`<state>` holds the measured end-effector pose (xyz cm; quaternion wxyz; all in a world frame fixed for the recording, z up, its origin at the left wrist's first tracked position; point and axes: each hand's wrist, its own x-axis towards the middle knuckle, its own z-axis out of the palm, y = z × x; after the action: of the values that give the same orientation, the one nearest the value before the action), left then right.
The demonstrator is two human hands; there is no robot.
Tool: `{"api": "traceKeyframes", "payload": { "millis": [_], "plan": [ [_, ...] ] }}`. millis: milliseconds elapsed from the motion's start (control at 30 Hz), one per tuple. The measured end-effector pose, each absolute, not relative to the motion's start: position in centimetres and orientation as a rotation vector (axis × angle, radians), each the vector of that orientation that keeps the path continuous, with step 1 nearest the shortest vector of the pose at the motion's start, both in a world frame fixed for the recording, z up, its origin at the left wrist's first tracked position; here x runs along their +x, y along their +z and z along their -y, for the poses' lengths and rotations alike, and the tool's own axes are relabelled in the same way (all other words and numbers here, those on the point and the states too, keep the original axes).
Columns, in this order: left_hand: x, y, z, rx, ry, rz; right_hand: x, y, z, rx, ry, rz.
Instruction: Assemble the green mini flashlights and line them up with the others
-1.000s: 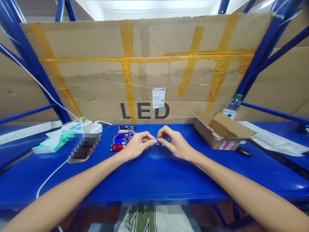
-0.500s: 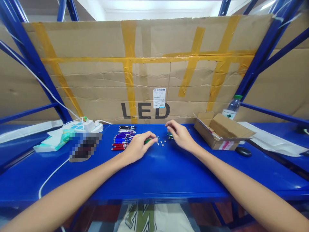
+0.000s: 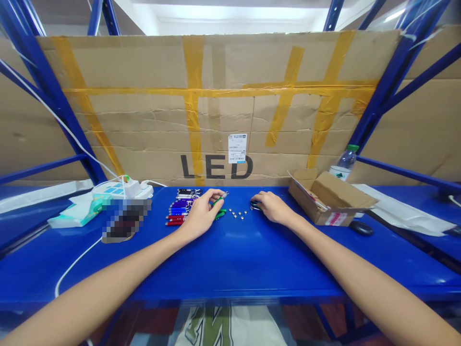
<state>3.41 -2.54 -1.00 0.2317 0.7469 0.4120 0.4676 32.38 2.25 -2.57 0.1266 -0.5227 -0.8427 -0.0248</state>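
Note:
My left hand (image 3: 202, 212) is closed, pinching a slim green keychain flashlight (image 3: 220, 198) whose metal clip end points up and right. Just below its fingertips lie more green tubes (image 3: 221, 215), partly covered by the hand. A row of similar tubes (image 3: 177, 217) in red, blue, purple, white and black, with metal clips, lies left of this hand. Several small silver discs (image 3: 240, 213) are scattered between my hands. My right hand (image 3: 272, 206) has its fingers curled down over small dark pieces (image 3: 255, 205) on the table; the fingers hide most of them.
An open cardboard box (image 3: 315, 206) stands at right, with a black mouse (image 3: 361, 228) and a green-capped bottle (image 3: 345, 162) beside it. At left are a white power strip (image 3: 122, 188), a tissue pack (image 3: 74, 215) and a blurred-out object (image 3: 126, 221). Large cardboard (image 3: 154, 129) backs the blue table (image 3: 234, 264).
My left hand has shifted slightly left and tilted the green flashlight upward; more green tubes now show beneath. More silver discs are visible. My right hand has lowered and its fingers have curled in.

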Motion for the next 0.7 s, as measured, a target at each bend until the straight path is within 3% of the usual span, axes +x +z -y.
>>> {"api": "traceKeyframes", "payload": {
  "millis": [433,700],
  "plan": [
    [3.3,-0.7,2.9,2.189,1.169,-1.145,31.5,-1.5,-1.6,-1.372,-0.037,2.284],
    [3.1,-0.3,3.3,2.444,1.141,-1.040,28.3,0.4,2.0,-0.862,0.668,2.198]
  ]
}}
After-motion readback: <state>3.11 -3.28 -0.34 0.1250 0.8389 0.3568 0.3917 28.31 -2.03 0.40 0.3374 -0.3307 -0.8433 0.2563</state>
